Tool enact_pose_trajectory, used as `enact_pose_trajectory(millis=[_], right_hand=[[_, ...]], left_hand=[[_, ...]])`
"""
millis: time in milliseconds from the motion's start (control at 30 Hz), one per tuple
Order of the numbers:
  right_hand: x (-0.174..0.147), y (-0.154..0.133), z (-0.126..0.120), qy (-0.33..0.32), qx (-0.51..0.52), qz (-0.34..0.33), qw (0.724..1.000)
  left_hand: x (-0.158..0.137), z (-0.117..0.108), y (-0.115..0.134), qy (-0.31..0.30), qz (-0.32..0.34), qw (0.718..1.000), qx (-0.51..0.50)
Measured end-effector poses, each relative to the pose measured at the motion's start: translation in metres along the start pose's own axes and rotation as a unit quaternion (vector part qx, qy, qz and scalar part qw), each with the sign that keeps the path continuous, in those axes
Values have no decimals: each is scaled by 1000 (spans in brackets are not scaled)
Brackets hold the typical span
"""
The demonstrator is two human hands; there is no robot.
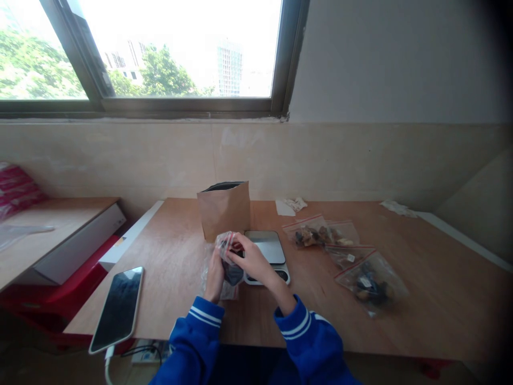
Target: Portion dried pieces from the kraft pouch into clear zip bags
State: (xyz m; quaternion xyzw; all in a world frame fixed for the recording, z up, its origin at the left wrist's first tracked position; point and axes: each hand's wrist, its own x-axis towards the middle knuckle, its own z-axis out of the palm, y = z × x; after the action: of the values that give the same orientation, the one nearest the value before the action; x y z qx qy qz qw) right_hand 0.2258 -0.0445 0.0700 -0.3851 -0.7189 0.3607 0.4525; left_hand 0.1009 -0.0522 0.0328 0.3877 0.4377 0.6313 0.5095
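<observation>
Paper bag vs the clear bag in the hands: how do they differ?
The paper bag is opaque brown; the clear bag is see-through, with dark contents. The paper bag stands on the table; the clear bag is in both hands. The paper bag looks larger than the clear bag.

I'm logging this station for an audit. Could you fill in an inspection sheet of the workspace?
Surface: wooden table, light brown.
Job's things: plastic bag with dark contents, in the hands; scale to its right; brown paper bag standing open behind; filled zip bags lying at right.
Clutter: phone at the front left corner; crumpled white scraps near the wall.
Hands: left hand and right hand both hold the plastic bag.
Cables: white cable plugged into the phone.
Surroundings: window and wall ahead.
</observation>
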Motion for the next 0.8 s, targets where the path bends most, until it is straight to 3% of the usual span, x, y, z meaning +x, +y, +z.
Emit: enact_pose_trajectory(millis=[200,533,800], right_hand=[[1,7,-9,27,63,54,996],[3,9,-21,-60,-58,23,996],[0,17,-17,-141,-112,-19,983]], left_hand=[[2,-5,-17,43,-75,995,-44],[-1,-7,-27,-54,-190,963,-184],[-1,-12,-34,-84,-184,953,-224]])
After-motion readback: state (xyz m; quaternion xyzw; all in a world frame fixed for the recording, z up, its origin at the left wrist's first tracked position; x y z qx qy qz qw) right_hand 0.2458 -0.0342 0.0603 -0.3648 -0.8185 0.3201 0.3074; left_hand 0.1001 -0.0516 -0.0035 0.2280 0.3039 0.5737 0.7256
